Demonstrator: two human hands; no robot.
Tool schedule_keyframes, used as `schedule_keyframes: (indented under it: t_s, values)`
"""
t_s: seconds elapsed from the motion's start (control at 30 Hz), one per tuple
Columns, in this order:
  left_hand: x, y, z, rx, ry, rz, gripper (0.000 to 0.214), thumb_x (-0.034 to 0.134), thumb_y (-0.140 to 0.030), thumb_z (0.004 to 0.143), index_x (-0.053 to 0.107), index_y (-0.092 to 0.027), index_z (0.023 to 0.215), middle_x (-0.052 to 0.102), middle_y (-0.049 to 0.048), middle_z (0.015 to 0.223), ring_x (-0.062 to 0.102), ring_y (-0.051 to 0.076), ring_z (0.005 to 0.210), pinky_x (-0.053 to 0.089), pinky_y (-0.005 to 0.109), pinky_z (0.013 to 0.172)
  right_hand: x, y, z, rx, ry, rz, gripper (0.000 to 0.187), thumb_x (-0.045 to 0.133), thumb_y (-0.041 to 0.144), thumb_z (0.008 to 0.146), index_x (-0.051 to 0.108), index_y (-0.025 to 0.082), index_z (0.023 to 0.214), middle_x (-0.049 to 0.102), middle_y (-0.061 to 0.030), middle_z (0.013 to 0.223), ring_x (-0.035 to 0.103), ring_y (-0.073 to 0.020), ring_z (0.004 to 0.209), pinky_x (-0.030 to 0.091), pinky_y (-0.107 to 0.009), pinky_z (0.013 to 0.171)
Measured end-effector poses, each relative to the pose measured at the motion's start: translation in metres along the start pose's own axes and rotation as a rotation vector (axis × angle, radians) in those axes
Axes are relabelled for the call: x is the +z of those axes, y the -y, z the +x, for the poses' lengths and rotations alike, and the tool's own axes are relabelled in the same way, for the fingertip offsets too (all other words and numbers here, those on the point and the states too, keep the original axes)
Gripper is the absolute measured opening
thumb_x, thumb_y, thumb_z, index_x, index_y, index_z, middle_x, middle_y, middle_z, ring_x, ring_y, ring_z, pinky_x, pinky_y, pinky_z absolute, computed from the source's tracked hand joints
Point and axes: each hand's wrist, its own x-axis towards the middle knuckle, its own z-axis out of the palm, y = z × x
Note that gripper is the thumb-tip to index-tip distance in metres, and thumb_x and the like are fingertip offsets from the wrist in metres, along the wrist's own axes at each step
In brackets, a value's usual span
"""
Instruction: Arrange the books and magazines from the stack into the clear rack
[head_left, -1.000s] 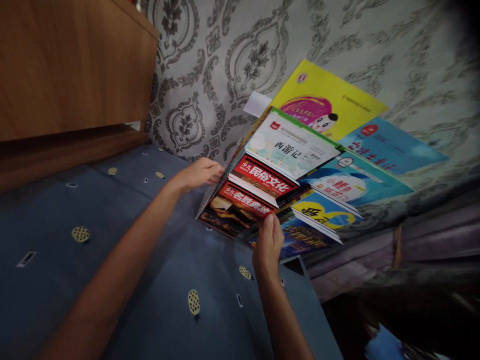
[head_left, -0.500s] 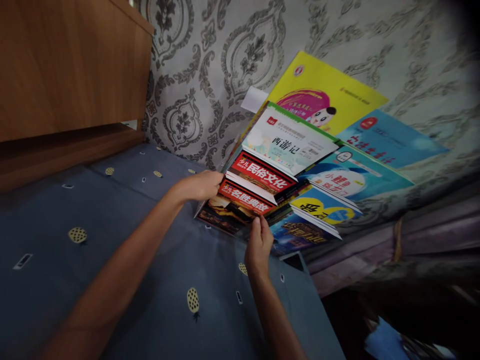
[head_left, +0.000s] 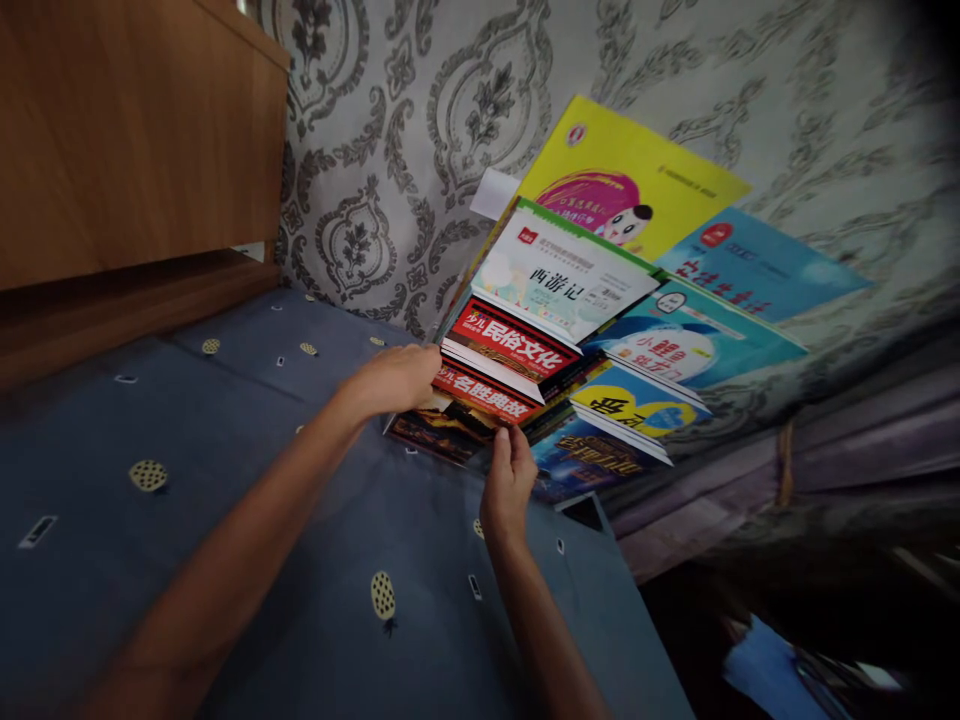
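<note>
A fanned pile of colourful books leans against the patterned wall on a blue bedcover (head_left: 225,480). My left hand (head_left: 394,378) is closed round the left edge of the pile, beside the red-titled book (head_left: 491,392). My right hand (head_left: 508,478) pinches the lower edge of that red-titled book, just above a dark-covered book (head_left: 439,435). A second red book (head_left: 517,340) and a white book (head_left: 559,280) lie stacked above it. Yellow (head_left: 637,180) and blue books (head_left: 757,265) stand behind.
A wooden headboard (head_left: 135,130) rises at the left. The grey damask wall (head_left: 420,150) backs the books. The bed's right edge (head_left: 600,520) drops off to a dark gap with purple fabric (head_left: 750,510).
Both hands slid down and slightly left along the pile; the left hand closed over its left edge, the right hand shifted onto the lower edge of the red book.
</note>
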Motion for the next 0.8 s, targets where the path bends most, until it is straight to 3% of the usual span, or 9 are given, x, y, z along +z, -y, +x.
schedule_keyframes:
  t_s: [0.1, 0.37, 0.8]
  values:
    - [-0.0027, -0.0082, -0.0013, -0.064, 0.054, 0.172, 0.044, 0.054, -0.02, 0.082, 0.062, -0.017, 0.124, 0.073, 0.0178, 0.115, 0.07, 0.033, 0.101, 0.053, 0.041, 0.085, 0.0017, 0.001, -0.0014, -0.009, -0.006, 0.001, 0.054, 0.049, 0.057, 0.089, 0.067, 0.015, 0.116, 0.072, -0.013, 0.113, 0.065, -0.0266, 0.105, 0.048, -0.043, 0.097]
    - [0.0003, -0.0036, 0.0008, 0.018, 0.036, 0.029, 0.04, 0.055, -0.022, 0.085, 0.063, -0.021, 0.124, 0.072, 0.0121, 0.121, 0.067, 0.029, 0.11, 0.049, 0.039, 0.095, 0.0038, -0.0021, -0.0003, 0.025, -0.03, 0.028, 0.057, 0.051, 0.058, 0.087, 0.066, 0.014, 0.119, 0.07, -0.0144, 0.12, 0.063, -0.0274, 0.111, 0.046, -0.045, 0.1]
    - [-0.006, -0.0094, 0.0048, 0.014, 0.077, 0.204, 0.04, 0.047, -0.004, 0.082, 0.066, -0.015, 0.115, 0.072, 0.0129, 0.118, 0.065, 0.025, 0.112, 0.05, 0.036, 0.096, 0.0031, 0.0014, 0.0068, -0.018, 0.011, 0.057, 0.052, 0.052, 0.052, 0.087, 0.066, 0.013, 0.117, 0.07, -0.0143, 0.118, 0.063, -0.0263, 0.107, 0.047, -0.043, 0.099]
